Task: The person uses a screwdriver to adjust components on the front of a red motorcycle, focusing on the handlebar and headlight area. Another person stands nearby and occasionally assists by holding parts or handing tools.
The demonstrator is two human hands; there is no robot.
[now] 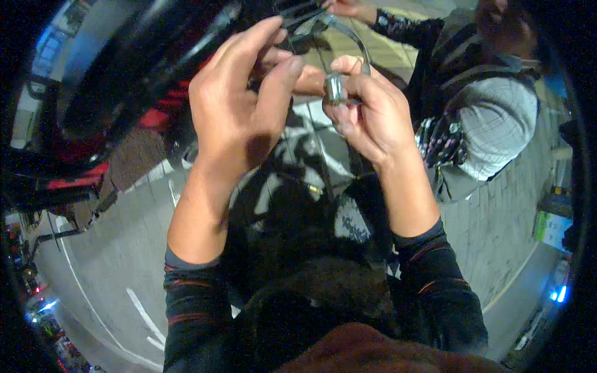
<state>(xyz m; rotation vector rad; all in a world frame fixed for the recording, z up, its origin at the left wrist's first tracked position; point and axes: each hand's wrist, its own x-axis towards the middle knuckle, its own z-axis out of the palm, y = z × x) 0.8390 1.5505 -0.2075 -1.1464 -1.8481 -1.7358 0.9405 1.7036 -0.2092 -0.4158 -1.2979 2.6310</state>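
Note:
My right hand (373,107) is closed around a small shiny cylindrical metal piece (335,87), pinched between thumb and fingers. A dark curved cable or tube (357,39) runs up from this hand towards the top of the view. My left hand (238,93) is raised to its left, palm inward, with the fingers bent and the thumb apart from them. Whether its fingertips touch the dark parts behind them cannot be told. Thin dark rods or cables (303,18) lie beyond both hands, blurred.
A dark vehicle with red parts (156,116), perhaps a motorcycle, stands at the upper left. Another person (494,121) in a patterned sleeve is close on the right, with a hand (350,8) at the top. Paving (503,224) and a road with white lines (144,310) lie around.

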